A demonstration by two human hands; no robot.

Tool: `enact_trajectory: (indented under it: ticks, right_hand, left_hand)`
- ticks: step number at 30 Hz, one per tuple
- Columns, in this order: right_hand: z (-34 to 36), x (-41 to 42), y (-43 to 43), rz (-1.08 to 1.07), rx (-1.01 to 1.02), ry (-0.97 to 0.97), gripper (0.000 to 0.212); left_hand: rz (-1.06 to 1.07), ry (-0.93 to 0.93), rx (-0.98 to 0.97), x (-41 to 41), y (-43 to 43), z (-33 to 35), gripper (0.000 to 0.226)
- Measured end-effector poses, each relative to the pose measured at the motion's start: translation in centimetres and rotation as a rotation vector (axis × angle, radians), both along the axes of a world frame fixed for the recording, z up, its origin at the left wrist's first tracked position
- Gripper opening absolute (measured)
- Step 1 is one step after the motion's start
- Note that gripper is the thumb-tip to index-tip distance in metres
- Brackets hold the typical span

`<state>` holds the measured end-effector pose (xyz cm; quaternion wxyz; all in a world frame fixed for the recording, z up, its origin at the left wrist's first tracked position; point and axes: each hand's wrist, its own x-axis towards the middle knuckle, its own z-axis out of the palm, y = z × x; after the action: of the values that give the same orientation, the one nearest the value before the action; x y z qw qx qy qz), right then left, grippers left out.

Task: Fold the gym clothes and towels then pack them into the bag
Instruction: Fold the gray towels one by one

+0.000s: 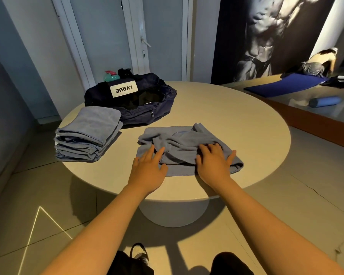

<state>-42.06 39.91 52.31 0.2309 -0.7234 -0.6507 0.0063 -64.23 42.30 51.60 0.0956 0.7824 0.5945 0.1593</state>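
Now, rumpled towel point(184, 138) just nearer than the bag point(165, 96), left hand point(147, 165) and right hand point(214, 161) flat on its near edge, fingers spread, gripping nothing

Only one piece of writing can be read: the word "LVQUE", in bold black capitals on a white rectangular label point(124, 89). The label sits on the dark band across the top of the navy bag point(139, 116), which lies on the far left part of the table point(226, 116). The letters appear upside down and slightly tilted. Any print on the teal bottle point(110, 77) and the black bottle point(124, 73) behind the bag is too small to tell.
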Motion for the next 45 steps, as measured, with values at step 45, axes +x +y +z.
enact_trajectory:
  ticks: [45]
  right_hand:
    - [-1.0, -3.3, -3.7, 0.084, 0.278, 0.224, 0.037]
  left_hand:
    - [-0.082, -0.176, 0.302, -1.5, -2.2, -1.0, 0.028]
